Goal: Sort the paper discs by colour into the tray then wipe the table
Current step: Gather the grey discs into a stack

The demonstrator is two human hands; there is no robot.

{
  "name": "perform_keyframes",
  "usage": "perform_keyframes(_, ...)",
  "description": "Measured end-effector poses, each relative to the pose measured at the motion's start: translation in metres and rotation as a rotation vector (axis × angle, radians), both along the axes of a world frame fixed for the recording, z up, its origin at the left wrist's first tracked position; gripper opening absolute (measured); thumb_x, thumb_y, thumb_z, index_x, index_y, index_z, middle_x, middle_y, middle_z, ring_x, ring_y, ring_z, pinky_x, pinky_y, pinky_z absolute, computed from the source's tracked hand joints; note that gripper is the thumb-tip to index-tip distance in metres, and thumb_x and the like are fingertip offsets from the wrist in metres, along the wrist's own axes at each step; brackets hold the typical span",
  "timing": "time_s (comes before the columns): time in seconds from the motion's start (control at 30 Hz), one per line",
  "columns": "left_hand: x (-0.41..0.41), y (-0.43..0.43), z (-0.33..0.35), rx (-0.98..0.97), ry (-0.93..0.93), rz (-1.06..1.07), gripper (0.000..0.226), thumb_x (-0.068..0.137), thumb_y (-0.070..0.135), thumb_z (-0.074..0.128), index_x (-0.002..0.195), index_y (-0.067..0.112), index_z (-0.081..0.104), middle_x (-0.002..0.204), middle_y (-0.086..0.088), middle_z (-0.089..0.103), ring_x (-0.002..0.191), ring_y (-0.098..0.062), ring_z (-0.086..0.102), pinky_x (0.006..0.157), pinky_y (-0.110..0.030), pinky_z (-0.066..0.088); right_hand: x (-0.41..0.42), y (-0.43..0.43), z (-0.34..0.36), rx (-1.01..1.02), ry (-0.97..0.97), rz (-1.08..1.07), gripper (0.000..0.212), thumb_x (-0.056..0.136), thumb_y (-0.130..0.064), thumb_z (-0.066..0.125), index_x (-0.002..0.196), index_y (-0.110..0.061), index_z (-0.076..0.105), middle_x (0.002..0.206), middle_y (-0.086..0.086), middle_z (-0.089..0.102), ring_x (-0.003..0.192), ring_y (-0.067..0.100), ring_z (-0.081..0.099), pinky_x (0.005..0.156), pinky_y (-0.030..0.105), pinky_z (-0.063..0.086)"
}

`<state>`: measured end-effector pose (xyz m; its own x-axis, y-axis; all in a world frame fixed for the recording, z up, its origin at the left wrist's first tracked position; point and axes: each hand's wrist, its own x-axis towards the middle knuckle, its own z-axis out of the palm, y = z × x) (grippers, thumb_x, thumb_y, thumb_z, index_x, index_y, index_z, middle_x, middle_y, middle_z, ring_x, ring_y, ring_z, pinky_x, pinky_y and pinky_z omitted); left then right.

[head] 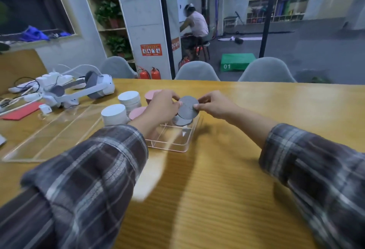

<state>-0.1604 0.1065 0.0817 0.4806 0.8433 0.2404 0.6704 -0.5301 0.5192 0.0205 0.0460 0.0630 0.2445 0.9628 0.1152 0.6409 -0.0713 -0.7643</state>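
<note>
Head view: both hands meet over the far end of the clear plastic divided tray on the yellow wooden table. Between them is a grey round paper disc, held tilted with its flat face towards the camera. A faint line across it may mean two discs overlap; I cannot tell.

The left grip pinches the disc's left edge with curled fingers. The right grip pinches the right edge between thumb and forefinger, its other fingers tucked in.

The coming move turns on the low stack of grey discs in the tray's far right compartment. It lies just below the held disc and slightly towards the person, so the drop should be short and nearly straight down. The right hand has the clearer path, since the left forearm crosses the tray's left side.

White disc stacks and pink disc stacks stand to the left. Whether they sit inside the tray is unclear.

Sorting looks well along, and the wiping is not yet done.
</note>
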Motion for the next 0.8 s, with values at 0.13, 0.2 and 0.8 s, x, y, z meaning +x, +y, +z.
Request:
perform_keyframes(0.13, 0.005, 0.013, -0.005, -0.033, 0.144, 0.022, 0.029, 0.104, 0.019, 0.057, 0.128, 0.009, 0.070, 0.091, -0.007, 0.069, 0.079, -0.020, 0.065, 0.053, -0.022, 0.040, 0.002, 0.020, -0.007, -0.013, -0.062, 0.022, 0.037, 0.094, -0.025, 0.073, 0.124, -0.004, 0.071, 0.124, 0.009, 0.071, 0.107, 0.019, 0.063, 0.095, 0.032, 0.051)
perform_keyframes(0.2, 0.005, 0.020, -0.009, -0.034, 0.197, 0.037, 0.031, 0.101, 0.011, 0.057, 0.130, 0.008, 0.067, 0.092, -0.006, 0.066, 0.080, -0.022, 0.063, 0.053, -0.023, 0.039, 0.002, 0.028, -0.009, -0.031, -0.095, 0.035, 0.034, 0.093, -0.026, 0.075, 0.120, -0.006, 0.074, 0.119, 0.009, 0.073, 0.106, 0.020, 0.066, 0.096, 0.035, 0.053)
perform_keyframes(0.8, 0.018, 0.026, -0.017, 0.116, 0.435, 0.077, 0.029, 0.099, 0.004, 0.059, 0.127, 0.006, 0.063, 0.124, -0.019, 0.060, 0.089, -0.029, 0.054, 0.072, -0.037, 0.046, -0.002, 0.049, -0.022, -0.020, -0.332, 0.014, 0.028, 0.090, -0.033, 0.077, 0.108, -0.012, 0.078, 0.105, 0.003, 0.076, 0.100, 0.020, 0.066, 0.086, 0.037, 0.056)
